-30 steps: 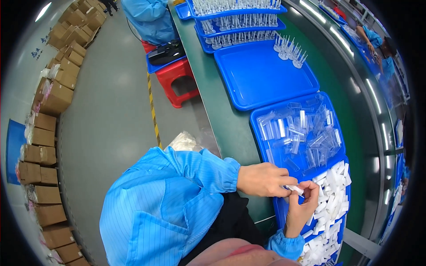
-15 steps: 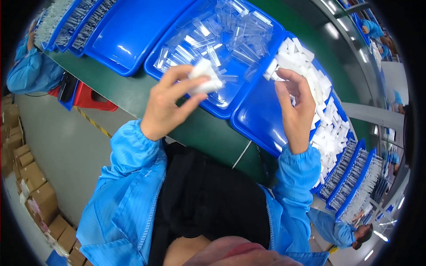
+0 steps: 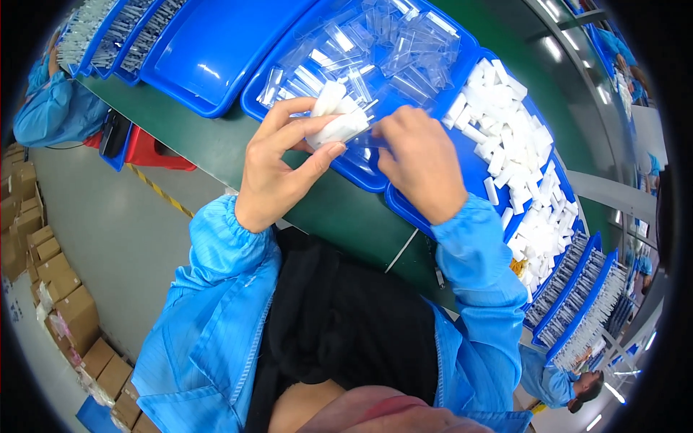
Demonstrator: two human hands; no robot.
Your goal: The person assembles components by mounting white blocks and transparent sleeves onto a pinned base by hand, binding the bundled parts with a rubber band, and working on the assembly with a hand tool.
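Observation:
My left hand [image 3: 278, 155] pinches several small white blocks [image 3: 339, 124] between thumb and fingers, over the near edge of a blue tray [image 3: 361, 173] of clear plastic sleeves [image 3: 336, 47]. Close beside them on the right is my right hand [image 3: 426, 162], its fingers closed and bent toward the blocks. A clear plastic sleeve [image 3: 369, 137] runs between the two hands, its right end at my right fingertips. Those fingertips are partly hidden and slightly blurred.
A blue tray [image 3: 480, 162] at the right holds a heap of white blocks [image 3: 516, 141]. Another blue tray [image 3: 191, 61] stands to the left on the green table [image 3: 310, 213]. Blue racks [image 3: 577, 296] of small parts stand at both ends; co-workers [image 3: 61, 105] sit beyond.
My right hand has moved left from the white-block tray to the blocks in my left hand, and its fingers have closed. My left hand stays nearly in place, still holding them.

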